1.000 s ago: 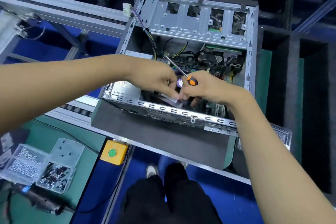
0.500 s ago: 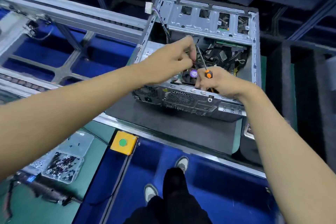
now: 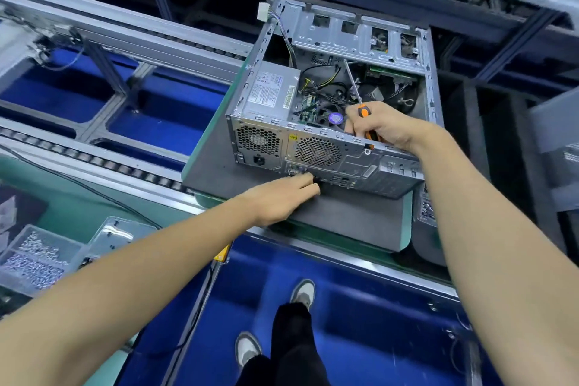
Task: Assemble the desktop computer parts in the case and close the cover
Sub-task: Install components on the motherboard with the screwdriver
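Observation:
An open grey computer case lies on its side on a grey foam pad, its rear panel facing me. Inside sit a silver power supply, tangled cables and a motherboard. My right hand rests on the case's near upper edge, gripping an orange-and-black screwdriver whose shaft points up and away over the cables. My left hand is outside the case, fingertips touching the lower rear panel near the ports; whether it pinches anything is hidden.
Clear boxes of screws sit at the lower left on a green bench. A roller conveyor rail runs along the left. A yellow button box peeks out beneath my left forearm. Dark foam trays stand at the right.
My left hand has left the inside of the case and dropped to the outside rear panel. The right hand still holds the screwdriver. The view pulled back, showing the case's rear face.

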{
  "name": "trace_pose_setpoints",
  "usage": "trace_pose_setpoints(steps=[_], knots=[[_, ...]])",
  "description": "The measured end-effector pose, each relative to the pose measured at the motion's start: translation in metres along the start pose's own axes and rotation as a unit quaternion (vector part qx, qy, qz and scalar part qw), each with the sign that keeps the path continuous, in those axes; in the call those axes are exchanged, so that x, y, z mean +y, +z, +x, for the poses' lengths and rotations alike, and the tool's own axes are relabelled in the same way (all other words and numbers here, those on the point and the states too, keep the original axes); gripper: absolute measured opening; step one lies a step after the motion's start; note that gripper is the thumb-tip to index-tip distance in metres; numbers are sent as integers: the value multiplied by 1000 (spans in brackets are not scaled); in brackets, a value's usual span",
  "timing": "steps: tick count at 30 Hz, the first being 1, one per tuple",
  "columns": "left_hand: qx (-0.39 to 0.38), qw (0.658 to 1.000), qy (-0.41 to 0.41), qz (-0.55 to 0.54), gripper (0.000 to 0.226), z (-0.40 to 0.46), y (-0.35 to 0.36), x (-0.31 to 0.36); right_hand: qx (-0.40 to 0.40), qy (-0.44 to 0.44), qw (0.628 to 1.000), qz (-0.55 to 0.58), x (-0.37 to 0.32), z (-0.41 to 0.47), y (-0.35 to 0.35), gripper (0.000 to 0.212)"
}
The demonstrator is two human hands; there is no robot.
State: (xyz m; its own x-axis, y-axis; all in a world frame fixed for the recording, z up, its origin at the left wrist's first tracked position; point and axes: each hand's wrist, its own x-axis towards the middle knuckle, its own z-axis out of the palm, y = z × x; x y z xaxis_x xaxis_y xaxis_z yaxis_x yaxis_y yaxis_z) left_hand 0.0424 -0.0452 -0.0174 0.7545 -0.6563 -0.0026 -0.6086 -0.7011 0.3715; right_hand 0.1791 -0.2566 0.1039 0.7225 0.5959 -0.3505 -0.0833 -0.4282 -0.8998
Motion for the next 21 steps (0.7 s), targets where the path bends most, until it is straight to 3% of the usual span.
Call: trace_pose_setpoints(steps=[4, 6, 11, 15, 21], knots=[[17, 1000, 13, -6, 42, 5, 3, -7, -10, -9, 1000, 0, -1, -3, 1, 27], [33, 999, 26, -22, 57, 7, 9, -11, -8, -11, 1000, -7, -1, -3, 1, 30], [95, 989, -12, -109, 75, 6, 21, -20, 5, -2, 999, -37, 1, -1, 2, 31], [109, 984, -5, -140, 75, 3, 26, -22, 8, 5, 1000, -20, 4, 0, 0, 31], [163, 966, -28, -201, 47, 2, 28, -17, 11, 7, 1000, -2, 9, 5, -4, 32]])
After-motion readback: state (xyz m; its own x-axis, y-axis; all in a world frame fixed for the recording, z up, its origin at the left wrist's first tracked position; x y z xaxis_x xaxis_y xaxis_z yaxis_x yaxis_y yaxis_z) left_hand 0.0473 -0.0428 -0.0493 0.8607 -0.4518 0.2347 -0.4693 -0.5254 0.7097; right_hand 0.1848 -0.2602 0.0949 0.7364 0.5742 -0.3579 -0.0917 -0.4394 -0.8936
